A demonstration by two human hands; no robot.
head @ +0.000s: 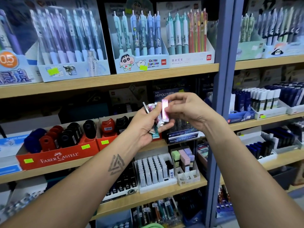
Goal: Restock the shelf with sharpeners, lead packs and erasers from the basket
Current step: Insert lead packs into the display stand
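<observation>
My left hand (144,127) grips a fanned bunch of several slim lead packs (153,127) in front of the middle shelf. My right hand (185,107) pinches one pink lead pack (165,111) upright, right beside the bunch. Behind the hands stand a dark Hi-Polymer display box (182,134) and red Faber-Castell boxes (57,153) full of red, black and blue sharpeners (69,134). One shelf lower are rows of white lead packs (152,170) and a small box of pastel erasers (183,158). The basket is out of view, apart from perhaps a green rim (153,225) at the bottom edge.
Pen display boxes (141,40) fill the top wooden shelf (108,79). A blue metal upright (225,96) divides this bay from the right bay, which holds dark lead and refill boxes (266,99). Packaged pens (158,211) hang low down.
</observation>
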